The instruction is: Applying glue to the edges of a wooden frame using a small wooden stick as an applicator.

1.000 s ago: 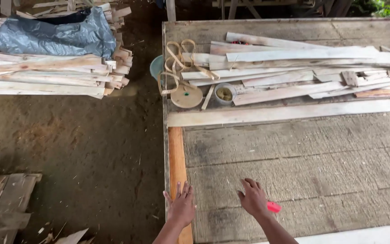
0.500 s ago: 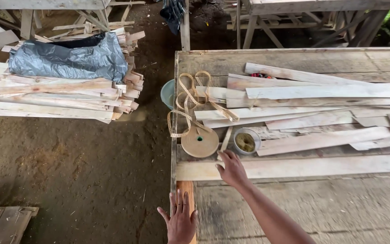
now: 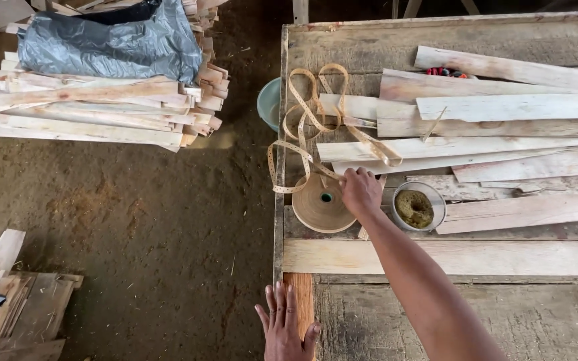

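Beside the tape roll point(image 3: 321, 204), its loose strip point(image 3: 316, 127) is pinched by the right hand point(image 3: 361, 191); the left hand point(image 3: 284, 325) is spread flat on the table point(image 3: 436, 314).

Count: 2 hands — right hand point(image 3: 360, 190) at centre, left hand point(image 3: 284, 327) at 6 o'clock; 1 roll of tan perforated strap point(image 3: 322, 204), 1 round metal tin point(image 3: 419, 206) just right of it, 1 pale green bowl point(image 3: 269, 101) at 12 o'clock off the bench edge. 2 stacks of wood slats: one big stack point(image 3: 102, 113) at 10 o'clock under 1 grey plastic sheet point(image 3: 112, 43), one small stack point(image 3: 8, 294) at 8 o'clock. Loose boards point(image 3: 503, 107) on the bench at 2 o'clock: roughly ten, overlaps block an exact count.
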